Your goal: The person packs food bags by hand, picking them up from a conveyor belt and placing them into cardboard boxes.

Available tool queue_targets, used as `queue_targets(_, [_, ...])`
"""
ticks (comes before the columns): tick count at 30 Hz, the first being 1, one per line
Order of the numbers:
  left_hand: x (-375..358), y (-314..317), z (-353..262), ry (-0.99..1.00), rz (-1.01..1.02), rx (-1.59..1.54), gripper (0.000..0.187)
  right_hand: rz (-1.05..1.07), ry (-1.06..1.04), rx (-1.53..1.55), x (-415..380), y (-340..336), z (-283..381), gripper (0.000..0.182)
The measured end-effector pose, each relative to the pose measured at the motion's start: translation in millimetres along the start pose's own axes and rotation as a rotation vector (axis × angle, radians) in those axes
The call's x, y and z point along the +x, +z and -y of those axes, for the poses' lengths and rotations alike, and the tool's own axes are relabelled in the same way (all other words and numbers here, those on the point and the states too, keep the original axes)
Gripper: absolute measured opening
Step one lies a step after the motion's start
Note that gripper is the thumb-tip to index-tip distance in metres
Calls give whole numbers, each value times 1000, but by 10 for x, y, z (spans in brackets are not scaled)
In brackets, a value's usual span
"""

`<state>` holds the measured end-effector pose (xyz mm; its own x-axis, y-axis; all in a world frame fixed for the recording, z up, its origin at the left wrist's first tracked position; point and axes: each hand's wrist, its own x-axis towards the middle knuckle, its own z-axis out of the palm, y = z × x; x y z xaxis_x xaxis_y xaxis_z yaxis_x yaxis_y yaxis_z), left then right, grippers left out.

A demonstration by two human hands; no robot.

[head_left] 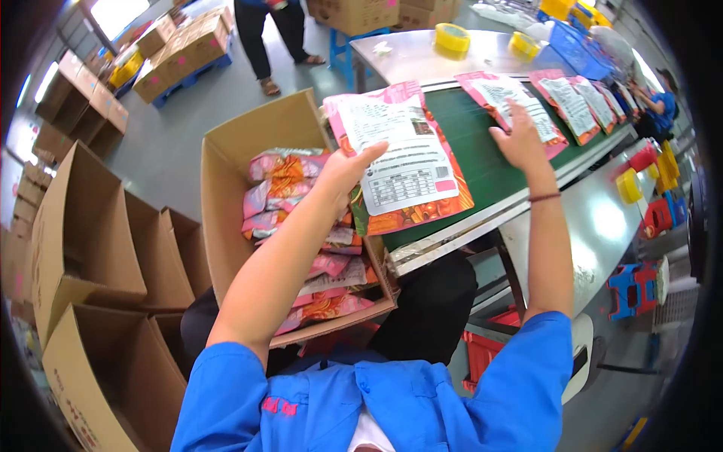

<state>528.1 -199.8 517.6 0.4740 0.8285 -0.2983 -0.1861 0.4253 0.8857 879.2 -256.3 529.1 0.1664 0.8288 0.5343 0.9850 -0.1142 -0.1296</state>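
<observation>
My left hand (348, 172) grips the left edge of a pink food pouch (410, 162), its thumb over the printed white back panel. The pouch is held at the end of a green conveyor belt (489, 177), beside an open cardboard box (230, 188). Inside that box lie several similar pink and orange pouches (282, 184). Over on the belt, my right hand (521, 143) has its fingers apart on or just above another pouch (489, 90); contact is hard to tell. Further along the belt lie more pouches (571, 105).
Open cardboard boxes (90, 233) stand at the left. Behind the belt, a metal table (399, 56) bears yellow tape rolls (452, 39) and a blue basket (578, 51). A person in dark trousers (267, 38) stands beyond; another in blue (663, 105) sits at the far right.
</observation>
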Motion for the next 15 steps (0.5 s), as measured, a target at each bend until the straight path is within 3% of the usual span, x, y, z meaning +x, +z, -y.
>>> queue_targets(2, [70,3,12,-73,-66,-17,45,325,344,-289,160,-18,137,93])
queue_targets(4, [2,-111,40,-138,-135,-47,42,397,383,-445,238,168,206,89])
queue_targets(7, [-200,-328,15,-18,-5,-121,36,383,450,-594,276,397,406,84])
queue_targets(8, [-280,-431,-15,-29,-28,-128,36,338,413,-662,278,364,470,80])
queue_targets(12, [-692,-998,-181,244,-43,49,32,418,216,-510,530,323,25,61])
queue_targets(13, [-857,-1108,-269,299,-64,175,34,398,132,-518,539,217,56,50])
queue_targets(15, [-1167,-1373,-256,382,-187,505,40,413,91,-458,556,66,107,47])
